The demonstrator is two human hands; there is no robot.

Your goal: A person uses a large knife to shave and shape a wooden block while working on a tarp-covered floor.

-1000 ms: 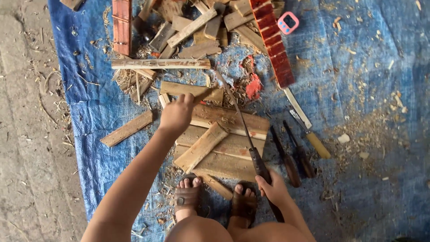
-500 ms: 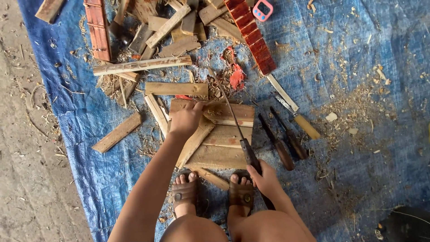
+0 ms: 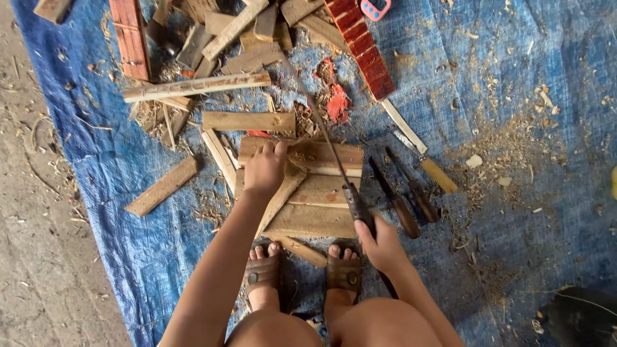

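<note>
Person squats on a blue tarp (image 3: 514, 212), sandalled feet (image 3: 302, 273) at the near edge of a stack of wooden boards (image 3: 308, 193).

Right hand (image 3: 380, 243), just right of the stack's near corner, is curled tight around the dark handle of a long thin blade tool (image 3: 334, 160). Left hand (image 3: 265, 170) sits on top of the stack, fingers closed over a narrow wooden strip (image 3: 279, 196), pinning it to the boards.

Step, as I read it: trimming or splitting the strip against the stack. Next move likely needs the left hand pinning firmly, fingers clear of the edge.

Blade's long axis runs from the handle at the stack's near right corner diagonally up-left, tip pointing away past the stack's far edge.

Right of the stack: two chisels (image 3: 405, 193). Beyond the stack: loose offcuts (image 3: 247, 121), a red slatted piece (image 3: 360, 45), shavings.
</note>
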